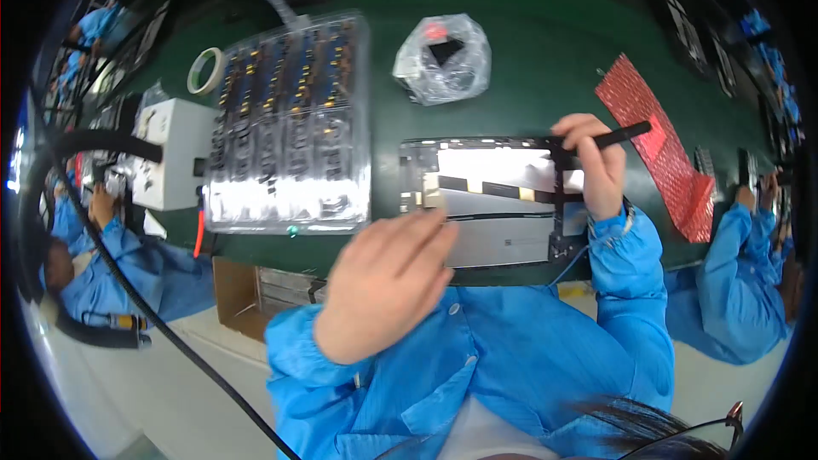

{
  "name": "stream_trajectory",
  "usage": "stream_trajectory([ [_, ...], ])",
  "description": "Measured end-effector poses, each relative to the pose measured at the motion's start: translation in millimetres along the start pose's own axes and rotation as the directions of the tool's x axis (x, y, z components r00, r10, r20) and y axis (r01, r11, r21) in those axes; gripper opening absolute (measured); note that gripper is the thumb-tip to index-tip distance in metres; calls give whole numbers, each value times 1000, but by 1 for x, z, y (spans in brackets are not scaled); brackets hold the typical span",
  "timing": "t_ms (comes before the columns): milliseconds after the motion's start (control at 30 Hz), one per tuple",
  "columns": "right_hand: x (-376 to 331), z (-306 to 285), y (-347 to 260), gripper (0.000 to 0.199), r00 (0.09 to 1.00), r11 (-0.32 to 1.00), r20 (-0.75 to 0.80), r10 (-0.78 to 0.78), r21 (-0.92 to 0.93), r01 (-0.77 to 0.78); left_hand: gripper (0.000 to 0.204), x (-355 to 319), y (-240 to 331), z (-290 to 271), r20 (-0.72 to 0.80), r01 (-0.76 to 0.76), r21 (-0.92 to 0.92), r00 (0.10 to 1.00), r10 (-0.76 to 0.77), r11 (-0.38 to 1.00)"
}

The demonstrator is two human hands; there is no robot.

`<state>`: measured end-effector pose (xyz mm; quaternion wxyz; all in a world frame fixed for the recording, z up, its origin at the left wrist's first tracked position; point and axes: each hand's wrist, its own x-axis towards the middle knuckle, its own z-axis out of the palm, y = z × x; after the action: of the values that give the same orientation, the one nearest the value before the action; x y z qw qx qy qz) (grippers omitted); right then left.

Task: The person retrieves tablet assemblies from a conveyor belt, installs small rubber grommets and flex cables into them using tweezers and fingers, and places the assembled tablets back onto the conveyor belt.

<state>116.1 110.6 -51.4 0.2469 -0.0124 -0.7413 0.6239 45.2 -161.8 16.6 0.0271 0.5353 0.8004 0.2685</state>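
A flat open tablet-like device (503,243) lies on the green table in front of me, with silver panels, a dark frame and black strips with pale pads across it. My left hand (388,281) reaches over its left part, palm down, fingers stretched out and fingertips at a pale tab near the left edge. Whether something small sits under those fingertips is hidden. At the device's upper right corner, my right hand (596,162) is closed around a slim black pen-shaped tool (626,134). The tool slants, with its far end pointing up and right.
Left of the device is a clear plastic tray (290,128) of small parts, beside a tape roll (205,71) and a white box (175,153). A clear plastic bag (443,60) lies beyond. Red bubble wrap (656,149) is at right. Other people sit on both sides.
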Motion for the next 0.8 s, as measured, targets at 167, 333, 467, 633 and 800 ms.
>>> stream_trajectory([
  [167, 1, 4, -26, 12, 998, 999, -45, -43, -8, 43, 21, 1, -88, -67, -317, 271, 363, 936, -155, 891],
  [333, -14, 4, -59, 6, 991, 971, -101, -89, -229, 64, 16, 13, -216, -117, -352, 307, 325, 917, -187, 895],
  [467, -24, 2, -72, 6, 990, 968, -144, -15, -249, -22, 19, 29, -252, -103, -157, 185, 473, 980, -124, 862],
  [633, -29, 0, -80, 7, 989, 953, -144, -23, -302, -22, 15, 47, -253, -88, -133, 203, 553, 979, -155, 808],
  [800, -31, 3, -82, 8, 989, 951, -148, -19, -308, -28, 13, 49, -253, -90, -79, 148, 628, 989, -127, 764],
])
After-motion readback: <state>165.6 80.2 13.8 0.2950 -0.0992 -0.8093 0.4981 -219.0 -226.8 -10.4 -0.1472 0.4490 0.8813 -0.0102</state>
